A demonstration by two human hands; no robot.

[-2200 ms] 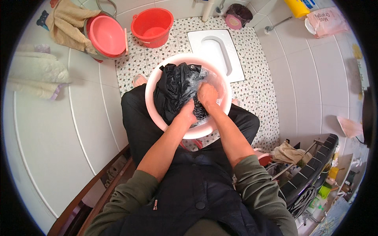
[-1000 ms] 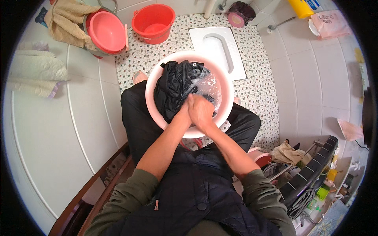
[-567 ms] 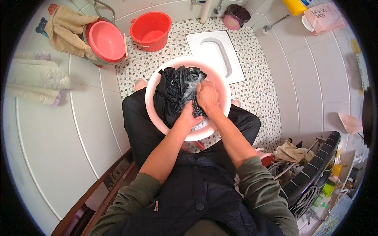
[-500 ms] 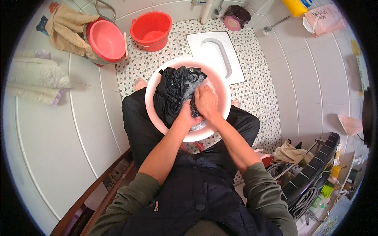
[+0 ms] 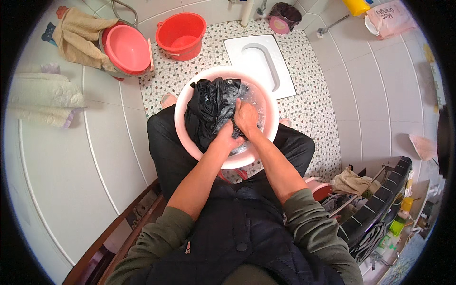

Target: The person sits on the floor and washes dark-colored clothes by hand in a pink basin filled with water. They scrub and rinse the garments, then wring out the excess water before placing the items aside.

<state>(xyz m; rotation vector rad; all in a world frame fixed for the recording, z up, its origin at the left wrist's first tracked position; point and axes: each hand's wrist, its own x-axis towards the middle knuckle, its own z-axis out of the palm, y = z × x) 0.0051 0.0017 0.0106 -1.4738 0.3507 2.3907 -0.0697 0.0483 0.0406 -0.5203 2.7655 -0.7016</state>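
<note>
Both hands clenched on wet black garment [image 5: 209, 109] inside pink basin [image 5: 183, 130] between knees: left hand [image 5: 228, 138] nearer body, right hand [image 5: 246, 118] just beyond, touching. Bulk of cloth heaped leftward, draped over far-left rim.

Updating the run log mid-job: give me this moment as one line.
left hand: gripping dark garment | right hand: pressing garment | pink basin: soapy water, at knees | red bucket: beyond, untouched
</note>
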